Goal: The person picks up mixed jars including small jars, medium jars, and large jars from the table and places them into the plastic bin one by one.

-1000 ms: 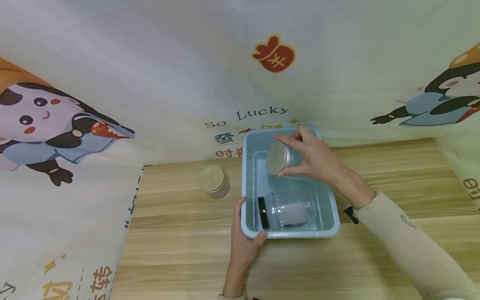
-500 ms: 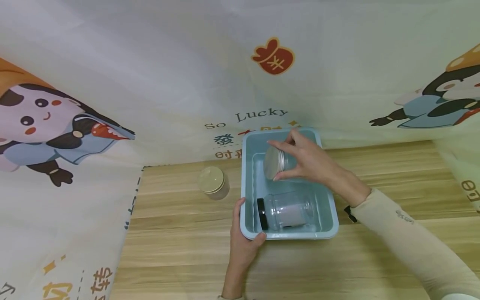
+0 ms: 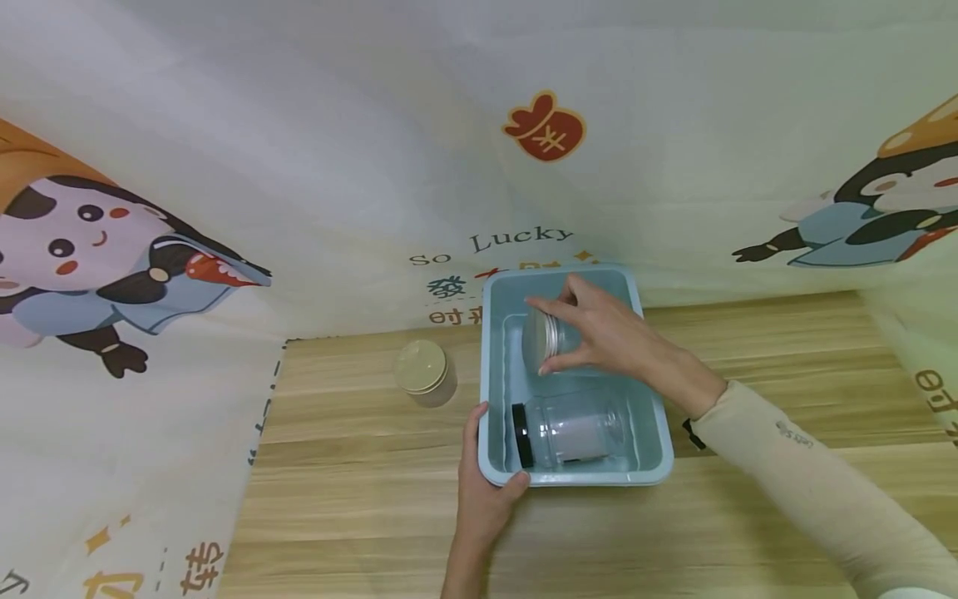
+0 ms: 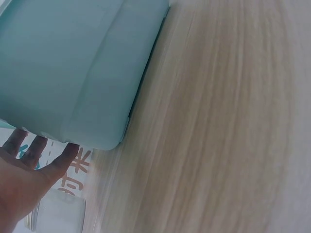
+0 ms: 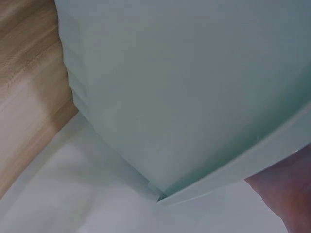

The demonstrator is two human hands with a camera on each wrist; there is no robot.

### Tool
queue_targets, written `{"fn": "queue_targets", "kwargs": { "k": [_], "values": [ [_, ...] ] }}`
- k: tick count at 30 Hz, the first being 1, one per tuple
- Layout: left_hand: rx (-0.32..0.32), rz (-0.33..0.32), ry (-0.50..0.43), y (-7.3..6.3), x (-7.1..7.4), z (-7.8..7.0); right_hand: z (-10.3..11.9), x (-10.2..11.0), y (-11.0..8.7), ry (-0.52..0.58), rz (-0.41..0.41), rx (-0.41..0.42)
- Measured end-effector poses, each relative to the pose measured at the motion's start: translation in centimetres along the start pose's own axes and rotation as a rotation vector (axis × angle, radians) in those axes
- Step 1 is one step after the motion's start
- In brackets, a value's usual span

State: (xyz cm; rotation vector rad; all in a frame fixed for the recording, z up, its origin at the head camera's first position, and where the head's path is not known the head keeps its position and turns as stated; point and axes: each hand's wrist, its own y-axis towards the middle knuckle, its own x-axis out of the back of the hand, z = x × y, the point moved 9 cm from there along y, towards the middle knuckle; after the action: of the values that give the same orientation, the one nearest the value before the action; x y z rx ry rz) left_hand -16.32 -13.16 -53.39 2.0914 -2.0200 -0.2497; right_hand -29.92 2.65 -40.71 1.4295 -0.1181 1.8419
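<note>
A light blue plastic basin stands on the wooden table. My left hand holds its near left corner, thumb on the front side and fingers along the left wall. Inside the basin, my right hand grips a clear jar with a silver metal lid by its neck. This jar lies sideways, lid to the left; whether it touches the basin floor I cannot tell. Nearer the front, a clear jar with a black lid lies on its side in the basin. The right wrist view shows mainly the basin's outer wall.
Left of the basin, a small jar with a pale gold lid stands upright on the table. A printed cloth hangs behind and at both sides. The basin's far rim is close to it.
My right hand has moved down and slightly left with the silver-lidded jar, lower into the basin. My left hand stays at the basin's corner. The head view has tilted up slightly.
</note>
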Motion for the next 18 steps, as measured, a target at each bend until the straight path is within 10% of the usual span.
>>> {"fn": "queue_targets", "kwargs": {
  "k": [18],
  "values": [
    [0.019,-0.002,-0.010,0.1,0.0,0.1,0.2,-1.7,0.3,-0.038,0.069,0.034]
  ]
}}
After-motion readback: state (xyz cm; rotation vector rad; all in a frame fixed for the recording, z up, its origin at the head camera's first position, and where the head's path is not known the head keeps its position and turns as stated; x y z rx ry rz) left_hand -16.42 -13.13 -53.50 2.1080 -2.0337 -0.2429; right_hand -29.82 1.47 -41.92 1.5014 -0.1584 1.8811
